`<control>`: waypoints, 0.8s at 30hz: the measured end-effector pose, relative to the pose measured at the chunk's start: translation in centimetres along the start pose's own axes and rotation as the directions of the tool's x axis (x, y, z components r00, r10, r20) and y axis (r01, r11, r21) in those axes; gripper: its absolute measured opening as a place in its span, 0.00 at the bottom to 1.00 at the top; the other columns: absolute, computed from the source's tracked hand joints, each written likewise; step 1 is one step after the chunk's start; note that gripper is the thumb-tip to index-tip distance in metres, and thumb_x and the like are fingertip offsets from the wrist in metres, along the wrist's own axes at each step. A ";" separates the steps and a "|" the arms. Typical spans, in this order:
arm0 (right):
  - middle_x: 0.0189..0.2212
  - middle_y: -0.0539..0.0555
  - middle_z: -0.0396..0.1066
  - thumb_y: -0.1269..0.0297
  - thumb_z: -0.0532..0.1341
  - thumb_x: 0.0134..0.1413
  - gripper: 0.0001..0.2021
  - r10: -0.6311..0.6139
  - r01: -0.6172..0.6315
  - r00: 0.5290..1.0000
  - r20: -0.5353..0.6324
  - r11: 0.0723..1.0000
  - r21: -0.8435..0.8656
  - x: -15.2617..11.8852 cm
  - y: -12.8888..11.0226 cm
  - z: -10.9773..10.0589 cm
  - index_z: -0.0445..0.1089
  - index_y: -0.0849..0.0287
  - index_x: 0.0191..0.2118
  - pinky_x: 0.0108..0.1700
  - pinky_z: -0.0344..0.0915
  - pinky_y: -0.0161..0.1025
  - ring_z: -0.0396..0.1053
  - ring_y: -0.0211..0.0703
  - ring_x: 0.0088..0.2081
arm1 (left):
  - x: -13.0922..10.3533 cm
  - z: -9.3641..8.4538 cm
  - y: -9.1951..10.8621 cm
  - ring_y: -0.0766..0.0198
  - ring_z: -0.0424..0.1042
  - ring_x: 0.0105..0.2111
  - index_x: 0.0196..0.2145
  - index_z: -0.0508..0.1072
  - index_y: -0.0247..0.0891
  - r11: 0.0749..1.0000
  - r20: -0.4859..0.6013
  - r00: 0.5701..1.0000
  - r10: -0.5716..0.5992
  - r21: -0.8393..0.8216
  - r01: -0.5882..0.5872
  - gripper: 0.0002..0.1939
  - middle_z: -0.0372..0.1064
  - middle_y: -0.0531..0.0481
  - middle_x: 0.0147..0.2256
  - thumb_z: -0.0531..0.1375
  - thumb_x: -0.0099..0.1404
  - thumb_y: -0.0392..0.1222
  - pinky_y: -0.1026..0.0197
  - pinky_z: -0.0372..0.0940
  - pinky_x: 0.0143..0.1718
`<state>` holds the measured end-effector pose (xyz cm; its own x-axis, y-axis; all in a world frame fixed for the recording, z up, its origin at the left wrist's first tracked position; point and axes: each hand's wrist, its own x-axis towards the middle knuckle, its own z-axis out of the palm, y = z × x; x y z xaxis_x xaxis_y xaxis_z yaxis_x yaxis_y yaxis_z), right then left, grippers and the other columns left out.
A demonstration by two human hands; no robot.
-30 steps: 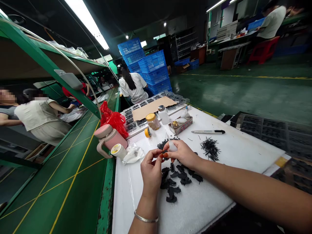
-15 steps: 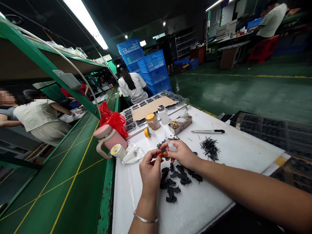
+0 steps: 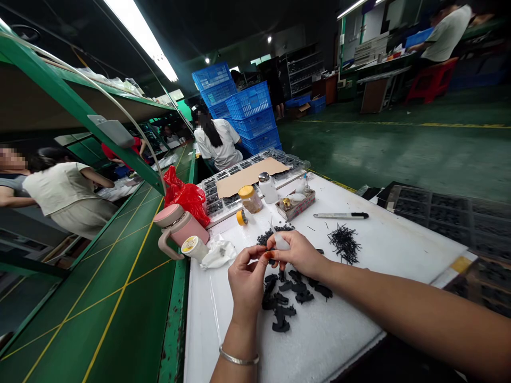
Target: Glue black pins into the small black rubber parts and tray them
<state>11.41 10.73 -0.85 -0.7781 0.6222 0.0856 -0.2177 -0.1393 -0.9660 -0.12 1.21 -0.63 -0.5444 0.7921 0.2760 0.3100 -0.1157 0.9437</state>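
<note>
Over the white worktop point(image 3: 339, 324), my left hand point(image 3: 248, 274) and my right hand point(image 3: 295, 252) meet fingertip to fingertip. Between them sits a small dark part, mostly covered by the fingers; the left fingers are closed on it. My right hand also holds a white needle-tipped squeeze bottle point(image 3: 281, 242), its thin needle pointing up. Below the hands lie several loose black molded parts point(image 3: 281, 314). Just beyond the fingers spreads a cluster of tiny dark round pieces point(image 3: 275, 232). A pile of short black pins point(image 3: 344, 243) lies to the right of my right hand.
A pink mug point(image 3: 181, 226), white tub point(image 3: 194, 248) and crumpled tissue point(image 3: 219, 252) stand left. Behind are a yellow-lidded jar point(image 3: 250, 198), pump bottle point(image 3: 267, 187), small box point(image 3: 296, 206) and compartment tray point(image 3: 211, 198). A pen-like knife point(image 3: 341, 216) lies right. A green conveyor point(image 3: 120, 298) runs alongside.
The two hands have drawn slightly closer, and the fingers now cover more of the small dark part. The squeeze bottle stays in the right hand.
</note>
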 end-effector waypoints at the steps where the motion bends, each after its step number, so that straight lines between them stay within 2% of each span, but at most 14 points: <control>1: 0.20 0.49 0.68 0.57 0.67 0.43 0.16 -0.001 0.001 1.000 0.002 1.000 -0.006 0.0 0.1 0.0 0.65 0.64 0.32 0.21 0.65 0.30 0.68 0.35 0.21 | 0.0 0.0 0.0 0.64 0.72 0.29 0.33 0.75 0.35 1.000 -0.001 1.000 -0.004 0.003 0.004 0.10 0.73 0.48 0.32 0.65 0.55 0.43 0.65 0.69 0.30; 13: 0.19 0.46 0.67 0.66 0.63 0.44 0.08 0.021 -0.020 1.000 0.003 0.999 -0.027 -0.1 0.0 0.3 0.66 0.63 0.31 0.20 0.65 0.29 0.66 0.33 0.19 | -0.2 -0.2 0.1 0.65 0.72 0.24 0.31 0.76 0.35 0.998 -0.047 0.999 -0.019 0.063 0.022 0.11 0.74 0.48 0.29 0.65 0.54 0.45 0.66 0.67 0.26; 20: 0.20 0.47 0.68 0.62 0.65 0.43 0.11 0.026 -0.026 1.000 0.003 0.999 0.031 0.1 0.0 0.2 0.66 0.62 0.31 0.20 0.64 0.28 0.66 0.32 0.20 | 0.0 -0.3 0.3 0.62 0.73 0.26 0.31 0.76 0.35 0.997 -0.042 0.999 -0.009 0.073 0.012 0.12 0.74 0.48 0.28 0.65 0.54 0.47 0.63 0.69 0.29; 24: 0.19 0.47 0.66 0.57 0.68 0.38 0.16 0.017 -0.015 1.000 -0.026 0.998 0.064 0.6 0.5 0.0 0.67 0.63 0.31 0.21 0.64 0.28 0.65 0.32 0.19 | 0.3 -1.0 0.1 0.57 0.74 0.30 0.34 0.77 0.39 0.975 -0.097 0.995 -0.028 0.217 0.049 0.16 0.75 0.49 0.30 0.66 0.52 0.52 0.60 0.71 0.32</control>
<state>10.84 11.03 -1.25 -0.7663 0.6394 0.0629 -0.2430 -0.1978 -0.9496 -1.00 0.87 -0.31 -0.6264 0.7329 0.2655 0.4449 0.0564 0.8938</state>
